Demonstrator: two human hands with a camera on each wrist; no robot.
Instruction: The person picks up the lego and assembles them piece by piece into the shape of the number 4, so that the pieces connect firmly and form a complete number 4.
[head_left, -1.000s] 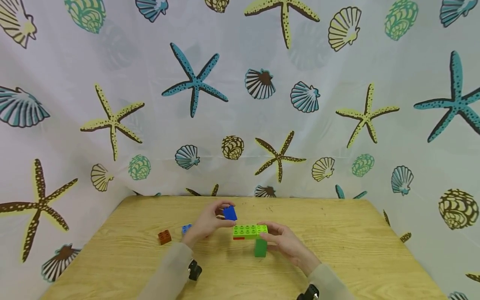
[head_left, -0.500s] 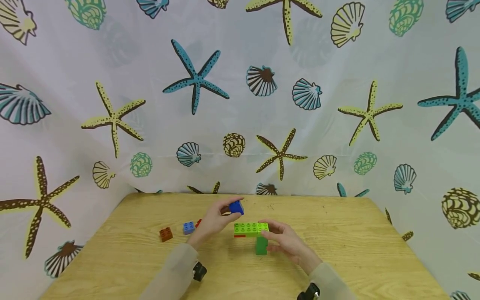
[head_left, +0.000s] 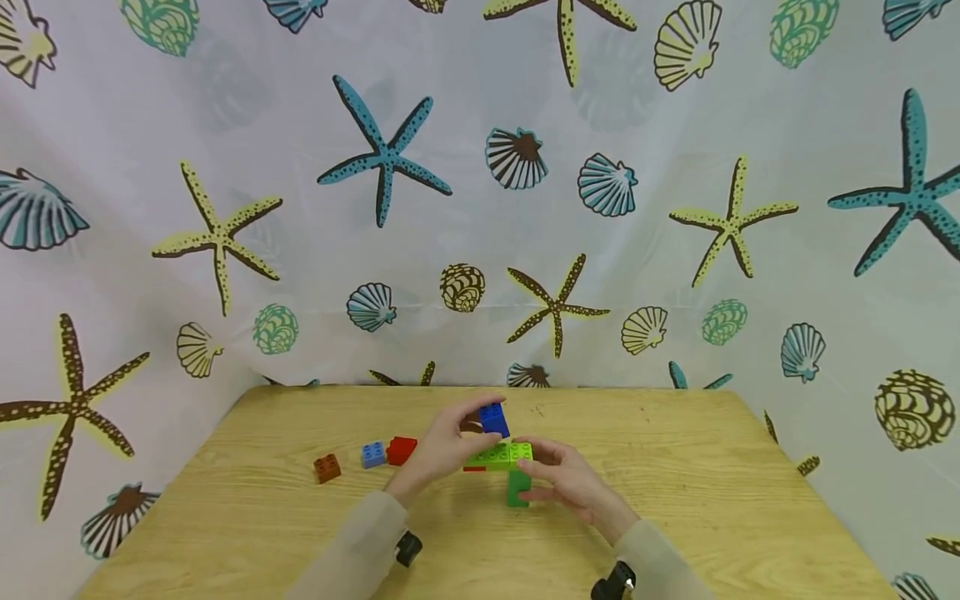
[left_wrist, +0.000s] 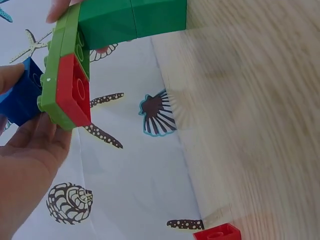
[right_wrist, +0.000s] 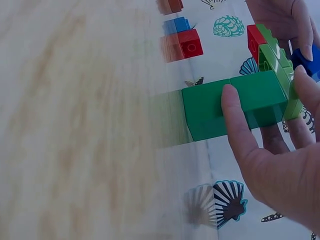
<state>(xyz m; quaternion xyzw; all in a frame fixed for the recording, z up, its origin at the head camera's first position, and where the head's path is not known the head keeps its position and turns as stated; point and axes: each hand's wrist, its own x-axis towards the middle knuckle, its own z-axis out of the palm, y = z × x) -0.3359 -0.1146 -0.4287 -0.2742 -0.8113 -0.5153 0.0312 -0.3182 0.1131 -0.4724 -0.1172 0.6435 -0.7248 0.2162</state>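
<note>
My left hand (head_left: 438,450) pinches a dark blue toy brick (head_left: 494,421) between thumb and fingers, right over the lime-green bricks (head_left: 495,458). In the left wrist view, the blue brick (left_wrist: 20,97) lies close to the lime studs. The lime bricks form a bar on top of a column of two dark green bricks (right_wrist: 207,112) standing on the table. Under the bar's overhanging left end sits a red brick (left_wrist: 74,92). My right hand (head_left: 573,483) grips this structure at the right, its thumb and fingers about the lime bar's end and the green column.
To the left on the wooden table (head_left: 675,500) lie a brown brick (head_left: 327,468), a light blue brick (head_left: 372,454) and a red brick (head_left: 402,450). A white curtain (head_left: 465,217) with shell and starfish prints hangs behind the table.
My left hand has moved right with the blue brick, from left of the lime bar to over it, uncovering the red brick on the table. The right hand stays at the structure.
</note>
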